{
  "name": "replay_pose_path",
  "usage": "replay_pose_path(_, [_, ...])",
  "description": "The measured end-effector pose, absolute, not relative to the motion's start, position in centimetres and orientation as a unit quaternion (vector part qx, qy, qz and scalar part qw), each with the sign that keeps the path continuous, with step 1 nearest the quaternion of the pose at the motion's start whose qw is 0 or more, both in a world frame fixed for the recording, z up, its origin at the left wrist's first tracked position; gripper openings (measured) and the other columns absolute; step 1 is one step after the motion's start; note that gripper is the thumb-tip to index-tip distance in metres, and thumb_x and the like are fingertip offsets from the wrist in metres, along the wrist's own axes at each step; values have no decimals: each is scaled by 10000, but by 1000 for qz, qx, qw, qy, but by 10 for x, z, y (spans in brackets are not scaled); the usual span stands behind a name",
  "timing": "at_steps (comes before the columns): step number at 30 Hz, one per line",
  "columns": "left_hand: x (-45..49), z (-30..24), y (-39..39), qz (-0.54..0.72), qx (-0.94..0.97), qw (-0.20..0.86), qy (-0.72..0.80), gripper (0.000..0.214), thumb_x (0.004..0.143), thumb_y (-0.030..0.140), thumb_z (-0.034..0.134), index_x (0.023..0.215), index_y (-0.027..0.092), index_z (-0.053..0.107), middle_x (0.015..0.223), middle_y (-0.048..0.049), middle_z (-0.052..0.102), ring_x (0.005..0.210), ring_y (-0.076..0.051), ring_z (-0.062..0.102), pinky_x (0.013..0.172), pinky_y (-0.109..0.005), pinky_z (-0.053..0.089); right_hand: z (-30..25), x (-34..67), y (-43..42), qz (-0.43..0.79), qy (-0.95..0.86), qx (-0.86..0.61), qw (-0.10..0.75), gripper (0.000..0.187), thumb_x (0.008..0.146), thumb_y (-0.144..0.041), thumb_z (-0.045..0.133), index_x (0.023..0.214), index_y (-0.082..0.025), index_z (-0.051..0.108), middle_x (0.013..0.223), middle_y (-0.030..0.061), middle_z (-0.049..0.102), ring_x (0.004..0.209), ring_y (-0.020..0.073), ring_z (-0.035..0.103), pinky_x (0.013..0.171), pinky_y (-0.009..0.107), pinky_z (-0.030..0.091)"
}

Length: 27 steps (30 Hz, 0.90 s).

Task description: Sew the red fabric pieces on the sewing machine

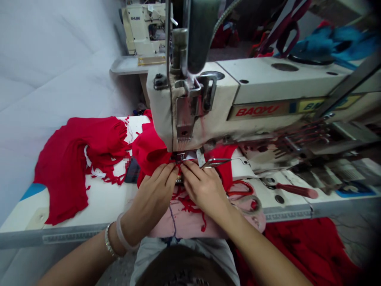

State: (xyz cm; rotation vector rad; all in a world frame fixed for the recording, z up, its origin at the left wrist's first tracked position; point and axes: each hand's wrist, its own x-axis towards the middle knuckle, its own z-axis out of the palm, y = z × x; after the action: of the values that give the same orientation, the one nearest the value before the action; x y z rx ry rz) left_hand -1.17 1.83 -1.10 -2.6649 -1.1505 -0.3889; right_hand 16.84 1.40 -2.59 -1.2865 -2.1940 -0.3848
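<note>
A white industrial sewing machine (268, 91) stands on the table. Under its presser foot (180, 155) lies a piece of red fabric (149, 153). My left hand (154, 190) presses the red fabric just left of the foot, fingers together and pinching the cloth. My right hand (202, 186) sits beside it, fingertips on the same fabric at the needle, and metal tweezers (216, 162) stick out from its fingers to the right. Both hands touch at the fingertips. A pink cloth (184, 222) with red thread scraps lies beneath my wrists.
A heap of red fabric pieces (77, 163) lies on the white table (101, 202) at the left. A red-handled screwdriver (294, 190) and scissors (247, 196) lie right of my hands. More red cloth (309, 246) hangs below the table. Another sewing machine (143, 28) stands behind.
</note>
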Motion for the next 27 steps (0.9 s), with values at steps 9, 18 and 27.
replay_pose_path(9, [-16,-15,32,-182,-913,72,-359,338,923,52,433,1246,70,532,1244,-161,606,1129,-290,592,863,-416,578,-28,166,20,-53,-811,-478,334,265,965,-145,457,1110,-96,674,1054,107,696,981,199,621,804,331,531])
replay_pose_path(18, [-18,-18,39,-249,-896,36,-365,264,939,58,429,1172,108,543,1131,-124,651,1032,-240,625,838,-382,558,-32,168,17,-119,-850,-414,303,264,913,-75,509,1144,-33,629,1104,161,673,1098,239,597,853,346,553])
replay_pose_path(27, [-72,-38,49,-376,-507,-490,-602,592,758,658,682,991,122,586,780,-30,604,655,-136,587,579,-243,498,-35,240,-2,-57,-633,-666,390,403,835,-576,645,881,-175,645,992,145,622,962,312,588,807,514,477])
